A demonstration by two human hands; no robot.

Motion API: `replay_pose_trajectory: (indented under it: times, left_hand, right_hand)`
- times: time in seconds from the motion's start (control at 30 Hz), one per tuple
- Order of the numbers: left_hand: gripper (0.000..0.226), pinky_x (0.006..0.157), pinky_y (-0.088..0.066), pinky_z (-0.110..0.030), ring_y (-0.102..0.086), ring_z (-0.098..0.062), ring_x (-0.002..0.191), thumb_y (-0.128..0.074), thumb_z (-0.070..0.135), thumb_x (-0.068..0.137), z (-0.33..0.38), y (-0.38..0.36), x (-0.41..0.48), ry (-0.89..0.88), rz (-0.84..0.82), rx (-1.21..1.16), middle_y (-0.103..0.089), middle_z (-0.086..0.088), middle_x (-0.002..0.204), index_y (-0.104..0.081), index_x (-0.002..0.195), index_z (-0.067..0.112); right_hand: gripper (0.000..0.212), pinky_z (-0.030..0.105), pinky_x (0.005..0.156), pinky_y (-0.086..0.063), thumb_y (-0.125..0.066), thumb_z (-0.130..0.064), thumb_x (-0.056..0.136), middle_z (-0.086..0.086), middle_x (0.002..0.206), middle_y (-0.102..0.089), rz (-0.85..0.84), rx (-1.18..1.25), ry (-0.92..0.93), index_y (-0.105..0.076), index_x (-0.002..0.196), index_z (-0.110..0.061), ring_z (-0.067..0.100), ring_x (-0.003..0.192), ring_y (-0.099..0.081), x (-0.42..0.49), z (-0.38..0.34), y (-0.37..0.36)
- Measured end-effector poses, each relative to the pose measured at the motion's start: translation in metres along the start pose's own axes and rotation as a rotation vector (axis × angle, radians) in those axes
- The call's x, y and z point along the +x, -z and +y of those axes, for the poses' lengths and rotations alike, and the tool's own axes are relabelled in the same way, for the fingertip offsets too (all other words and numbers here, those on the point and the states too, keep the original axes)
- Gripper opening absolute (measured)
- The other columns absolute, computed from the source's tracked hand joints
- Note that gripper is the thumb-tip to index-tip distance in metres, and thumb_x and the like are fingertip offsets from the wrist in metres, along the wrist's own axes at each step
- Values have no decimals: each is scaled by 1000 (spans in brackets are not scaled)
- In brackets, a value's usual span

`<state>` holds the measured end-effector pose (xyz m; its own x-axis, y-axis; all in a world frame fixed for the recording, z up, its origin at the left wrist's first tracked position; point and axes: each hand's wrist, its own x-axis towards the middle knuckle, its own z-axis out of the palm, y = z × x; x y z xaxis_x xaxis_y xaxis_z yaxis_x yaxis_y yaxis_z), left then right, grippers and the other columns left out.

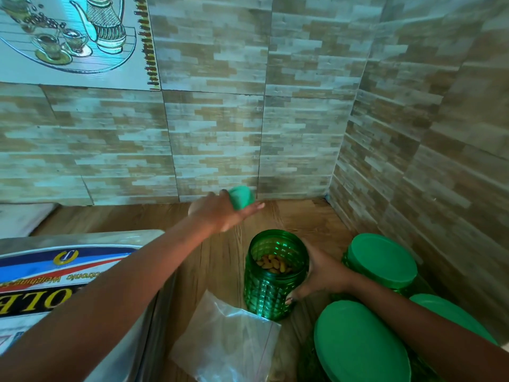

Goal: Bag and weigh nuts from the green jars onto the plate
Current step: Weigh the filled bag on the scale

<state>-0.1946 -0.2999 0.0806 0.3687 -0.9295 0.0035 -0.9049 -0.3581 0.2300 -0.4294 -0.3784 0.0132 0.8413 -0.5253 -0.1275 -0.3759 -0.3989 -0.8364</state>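
One open jar (pixel 275 274), upright midway on the counter (pixel 214 271), nuts (pixel 272 264) inside, my right hand (pixel 322 274) curled round it. Left hand (pixel 223 213) grips its lid (pixel 241 197) by the back edge. Bag (pixel 228 343) lies flat just nearside of jar.

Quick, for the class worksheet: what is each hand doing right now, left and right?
Left hand: holding the green lid.
Right hand: gripping the open green jar.
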Motion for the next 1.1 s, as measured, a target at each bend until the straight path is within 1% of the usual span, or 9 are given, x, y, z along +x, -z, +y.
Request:
replay_pose_trajectory:
  times: [0.13,0.33,0.53,0.7,0.83,0.93,1.03,1.07,1.1]
  left_hand:
    - [117,90,-45,-37,-47,-34,119,-33,87,68,-26,-60,14,242,-45,301,-33,-25,141,-11,145,2]
    - [114,89,-49,-39,-46,-32,118,-35,82,74,-27,-115,17,290,-106,376,-31,-23,141,-7,145,-3]
    - [112,90,-48,-36,-47,-30,120,-45,75,76,-26,-105,23,315,-228,354,-32,-22,142,-7,145,-5]
    - [39,90,-49,-34,-56,-26,107,-47,24,95,0,-71,-15,107,-375,649,-55,-12,120,-49,127,3]
    - [26,72,-45,-28,-58,-23,101,-43,4,94,30,-40,-79,-130,-402,626,-57,-10,115,-53,118,2]
    - [17,55,-38,-26,-60,-18,80,-59,6,83,44,-42,-131,-308,-325,511,-64,-6,96,-65,98,10]
    - [34,38,-7,-11,-50,-9,34,-85,34,26,52,-60,-173,-422,-274,409,-53,2,44,-67,53,24]
    - [38,35,-16,-11,-53,-13,36,-86,39,30,55,-66,-181,-442,-281,402,-56,1,50,-72,63,28]
    - [40,39,-31,-19,-61,-21,53,-82,37,53,59,-70,-186,-443,-369,355,-63,-8,71,-73,90,28]
  right_hand:
    - [112,22,104,-38,-88,-33,32,-13,129,-51,-10,0,-6,-33,129,-32,1,124,-44,0,-2,-1]
    - [113,29,106,-39,-89,-34,34,-13,129,-52,0,-14,-23,-33,132,-33,1,125,-45,-1,0,-2]
    - [118,31,107,-39,-89,-34,32,-9,130,-52,3,-12,-23,-33,136,-26,5,126,-45,1,0,-4]
    - [120,33,107,-39,-88,-36,30,-10,130,-52,9,-25,-24,-33,136,-24,4,125,-45,0,-1,-5]
    - [117,30,106,-39,-87,-38,29,-11,129,-50,6,-25,-6,-31,131,-29,6,125,-45,-2,-6,-5]
    - [107,29,104,-40,-87,-36,31,-12,128,-51,24,-35,15,-35,125,-35,2,122,-47,-2,-9,-6]
    - [106,35,106,-40,-93,-21,35,-8,129,-52,47,-39,29,-36,125,-34,8,124,-48,-2,-14,-9]
    - [107,34,106,-39,-93,-10,38,-8,129,-52,51,-42,30,-36,126,-31,10,124,-47,-2,-16,-8]
    - [106,32,105,-39,-92,-2,41,-8,127,-51,55,-54,27,-35,127,-28,11,124,-47,-2,-19,-6]
